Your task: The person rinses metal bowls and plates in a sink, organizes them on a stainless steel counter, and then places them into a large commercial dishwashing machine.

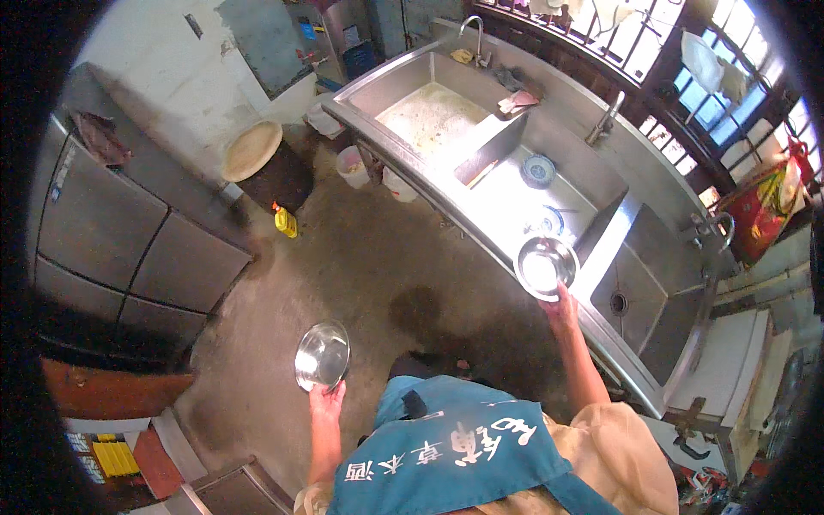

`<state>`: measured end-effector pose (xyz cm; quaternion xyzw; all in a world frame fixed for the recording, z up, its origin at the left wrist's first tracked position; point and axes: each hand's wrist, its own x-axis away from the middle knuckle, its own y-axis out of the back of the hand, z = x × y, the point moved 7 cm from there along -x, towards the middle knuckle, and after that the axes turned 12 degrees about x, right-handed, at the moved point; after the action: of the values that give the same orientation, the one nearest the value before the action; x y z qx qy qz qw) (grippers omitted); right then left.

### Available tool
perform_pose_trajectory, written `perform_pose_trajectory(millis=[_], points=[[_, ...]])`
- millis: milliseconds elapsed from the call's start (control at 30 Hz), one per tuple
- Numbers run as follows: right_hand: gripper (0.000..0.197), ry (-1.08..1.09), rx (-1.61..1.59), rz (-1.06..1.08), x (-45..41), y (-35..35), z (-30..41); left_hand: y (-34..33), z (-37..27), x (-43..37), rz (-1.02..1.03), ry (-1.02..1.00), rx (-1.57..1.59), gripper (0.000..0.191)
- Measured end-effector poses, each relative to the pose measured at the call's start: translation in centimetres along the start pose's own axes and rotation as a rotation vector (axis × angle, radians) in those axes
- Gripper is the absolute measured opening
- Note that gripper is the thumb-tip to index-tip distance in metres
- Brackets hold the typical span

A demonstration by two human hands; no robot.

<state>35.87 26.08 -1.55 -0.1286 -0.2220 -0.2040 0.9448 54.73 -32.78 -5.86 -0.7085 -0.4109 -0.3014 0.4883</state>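
Note:
Above the floor, left of the apron, my left hand (327, 397) grips the near rim of a round stainless steel bowl (322, 356). A second steel bowl (546, 267) is in my right hand (561, 309), over the front edge of a steel sink unit (489, 235). Inside the middle basin, beyond that bowl, lie a blue-patterned dish (538, 170) and another blue-patterned piece (551, 220), partly hidden by glare. The insides of both bowls reflect bright light; no contents can be made out.
The left basin (434, 116) holds cloudy water; the right basin (634, 290) has a drain. Taps (605, 118) line the back. A yellow bottle (286, 222) and a dark barrel with a round lid (253, 152) stand on the floor. Steel cabinets (103, 225) are at left.

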Motion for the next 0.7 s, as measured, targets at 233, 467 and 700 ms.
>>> perform_pose_trajectory(millis=[233, 467, 700], points=[[0.036, 0.011, -0.212, 0.114, -14.8, -14.4, 2.9, -11.7, -5.3, -11.3, -0.003, -0.079, -0.013, 0.040], [0.034, 0.007, -0.367, 0.042, -24.5, -21.7, 4.5, -33.8, -11.5, -19.1, 0.241, -0.117, -0.243, 0.045], [0.030, 0.068, -0.315, -0.104, -28.9, -26.7, 6.8, -53.6, -11.0, -23.3, 0.480, -0.068, -0.456, 0.033]])
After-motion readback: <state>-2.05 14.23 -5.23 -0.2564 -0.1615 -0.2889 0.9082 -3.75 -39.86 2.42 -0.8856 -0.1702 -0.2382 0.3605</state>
